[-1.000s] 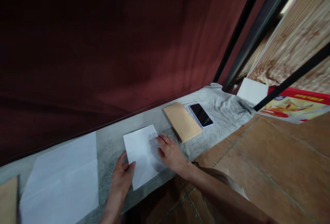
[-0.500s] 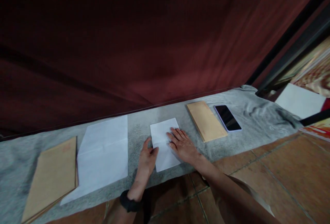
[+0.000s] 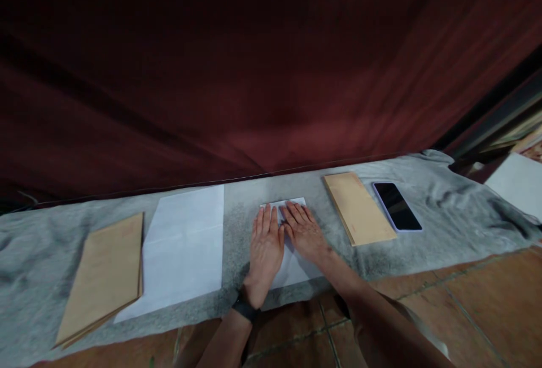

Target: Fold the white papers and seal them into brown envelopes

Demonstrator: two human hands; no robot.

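Note:
A folded white sheet of paper lies on the grey cloth, mostly covered by both hands. My left hand rests flat on its left part, fingers stretched toward the far edge. Beside it my right hand lies flat on the upper right part, fingers outstretched. The thumbs are close together near the middle. Neither hand grips anything. To the left, a larger white sheet with a crease across it lies spread out.
Brown envelopes lie at the left, partly over the large sheet. More brown envelopes lie right of my hands, next to a phone. Grey cloth covers the surface. A dark red curtain hangs behind; floor tiles show in front.
My left hand has moved from the paper's left edge onto the paper and flattened beside the right hand. My right hand stays on the sheet. The view has shifted, moving things rightward.

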